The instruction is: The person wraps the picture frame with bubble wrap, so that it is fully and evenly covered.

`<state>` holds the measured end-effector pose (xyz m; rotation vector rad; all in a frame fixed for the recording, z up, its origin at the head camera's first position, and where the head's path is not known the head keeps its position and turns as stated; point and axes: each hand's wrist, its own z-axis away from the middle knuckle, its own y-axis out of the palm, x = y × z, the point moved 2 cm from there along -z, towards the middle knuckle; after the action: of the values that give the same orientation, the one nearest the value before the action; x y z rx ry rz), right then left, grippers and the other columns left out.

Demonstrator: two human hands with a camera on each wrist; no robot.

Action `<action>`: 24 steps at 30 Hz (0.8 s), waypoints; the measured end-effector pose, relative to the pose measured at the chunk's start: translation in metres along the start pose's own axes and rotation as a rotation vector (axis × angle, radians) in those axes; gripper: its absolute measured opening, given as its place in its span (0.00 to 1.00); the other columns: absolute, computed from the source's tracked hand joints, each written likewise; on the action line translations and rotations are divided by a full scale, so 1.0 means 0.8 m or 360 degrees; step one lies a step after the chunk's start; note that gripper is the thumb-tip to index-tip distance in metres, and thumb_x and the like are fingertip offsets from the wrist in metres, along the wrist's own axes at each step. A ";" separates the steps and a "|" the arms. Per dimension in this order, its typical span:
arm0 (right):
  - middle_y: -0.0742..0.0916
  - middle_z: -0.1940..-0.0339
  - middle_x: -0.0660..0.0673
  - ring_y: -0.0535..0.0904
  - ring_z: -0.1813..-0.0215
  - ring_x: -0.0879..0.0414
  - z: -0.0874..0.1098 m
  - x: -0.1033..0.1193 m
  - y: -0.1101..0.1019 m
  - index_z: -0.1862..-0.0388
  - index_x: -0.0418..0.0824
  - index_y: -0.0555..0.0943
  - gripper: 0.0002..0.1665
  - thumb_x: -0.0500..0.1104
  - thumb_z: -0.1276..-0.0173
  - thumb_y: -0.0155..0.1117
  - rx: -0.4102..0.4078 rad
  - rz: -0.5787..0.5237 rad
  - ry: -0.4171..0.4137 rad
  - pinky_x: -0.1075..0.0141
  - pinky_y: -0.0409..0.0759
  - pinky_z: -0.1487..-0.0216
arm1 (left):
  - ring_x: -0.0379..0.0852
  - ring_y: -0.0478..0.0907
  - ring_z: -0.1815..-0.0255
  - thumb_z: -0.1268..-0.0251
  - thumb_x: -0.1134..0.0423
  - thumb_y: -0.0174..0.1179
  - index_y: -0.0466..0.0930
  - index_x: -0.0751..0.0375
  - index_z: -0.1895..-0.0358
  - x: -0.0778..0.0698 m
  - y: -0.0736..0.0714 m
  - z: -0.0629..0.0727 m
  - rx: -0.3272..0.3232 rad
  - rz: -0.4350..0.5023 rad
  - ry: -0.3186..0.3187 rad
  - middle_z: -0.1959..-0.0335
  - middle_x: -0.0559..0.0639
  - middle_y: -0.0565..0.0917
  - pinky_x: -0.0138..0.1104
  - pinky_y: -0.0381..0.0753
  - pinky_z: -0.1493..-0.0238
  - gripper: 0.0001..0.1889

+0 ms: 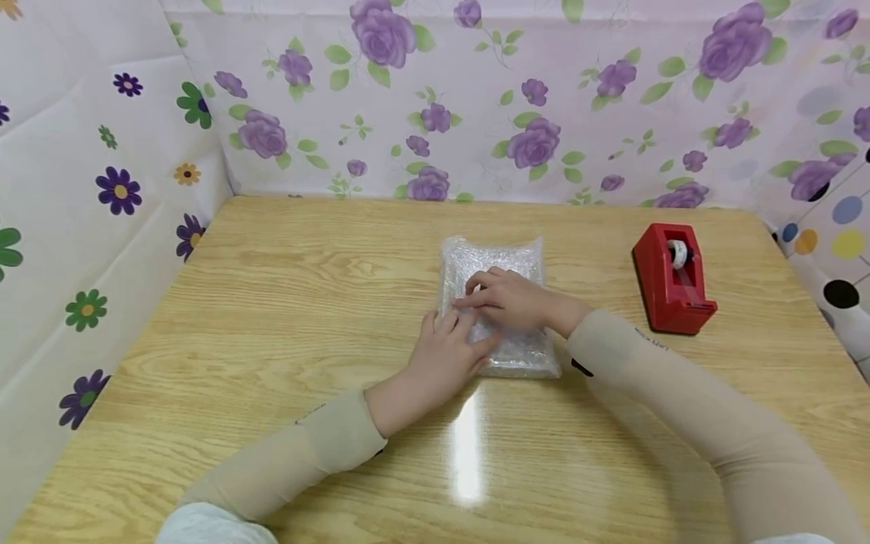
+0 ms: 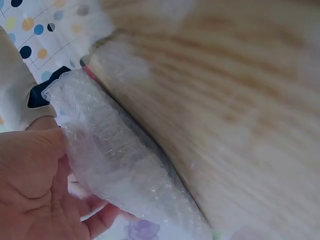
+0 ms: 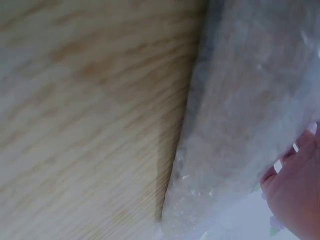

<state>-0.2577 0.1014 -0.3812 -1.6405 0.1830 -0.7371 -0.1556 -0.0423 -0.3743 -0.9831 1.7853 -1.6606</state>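
A flat package wrapped in bubble wrap lies on the wooden table in the head view. My left hand rests on its lower left part, fingers spread over the wrap and thumb near the bottom. The right hand reaches in from the right and touches the middle of the package with bent fingertips, close to the left fingers. In the left wrist view the puffy side of the bubble wrap shows beside the left palm. The right wrist view shows another side of the wrap, blurred, with the right hand at its edge.
A red tape dispenser with a roll of clear tape stands to the right of the package. Behind the wooden table hangs a flowered cloth, and patterned sheets cover both sides.
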 end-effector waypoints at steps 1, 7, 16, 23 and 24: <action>0.80 0.46 0.44 0.72 0.48 0.48 0.000 -0.001 -0.001 0.40 0.51 0.79 0.22 0.38 0.31 0.57 0.0010 0.0000 -0.0003 0.49 0.72 0.44 | 0.54 0.72 0.44 0.32 0.45 0.53 0.75 0.33 0.39 -0.001 0.000 0.001 -0.0033 -0.0039 -0.0003 0.44 0.57 0.77 0.50 0.74 0.46 0.19; 0.80 0.46 0.43 0.73 0.47 0.47 0.001 0.001 0.000 0.38 0.50 0.77 0.25 0.38 0.35 0.62 0.0011 0.0067 -0.0039 0.49 0.72 0.44 | 0.49 0.71 0.55 0.31 0.45 0.51 0.72 0.33 0.37 0.003 0.002 -0.001 0.0085 0.0065 -0.0025 0.57 0.55 0.77 0.39 0.71 0.61 0.21; 0.79 0.42 0.43 0.73 0.43 0.45 0.005 0.008 0.007 0.37 0.52 0.76 0.24 0.41 0.31 0.59 -0.0032 0.0243 -0.0044 0.45 0.74 0.44 | 0.50 0.77 0.56 0.38 0.56 0.63 0.80 0.62 0.46 0.040 -0.008 -0.001 0.0053 0.0908 -0.0283 0.52 0.57 0.80 0.40 0.81 0.57 0.20; 0.77 0.39 0.44 0.70 0.39 0.45 0.009 0.009 0.007 0.37 0.51 0.76 0.22 0.43 0.30 0.58 -0.0021 0.0250 0.0008 0.42 0.71 0.40 | 0.57 0.69 0.39 0.36 0.54 0.60 0.72 0.66 0.39 0.058 -0.002 -0.010 0.0094 0.0683 -0.0291 0.41 0.60 0.73 0.46 0.73 0.38 0.26; 0.77 0.39 0.44 0.70 0.39 0.45 0.009 0.009 0.007 0.37 0.51 0.76 0.22 0.43 0.30 0.58 -0.0020 0.0248 0.0002 0.43 0.71 0.41 | 0.57 0.68 0.38 0.34 0.53 0.58 0.71 0.68 0.38 0.058 0.001 -0.010 0.0121 0.0631 -0.0272 0.40 0.60 0.73 0.46 0.72 0.37 0.27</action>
<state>-0.2465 0.1029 -0.3843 -1.6175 0.3135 -0.6191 -0.1899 -0.0739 -0.3688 -0.6615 1.6610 -1.3447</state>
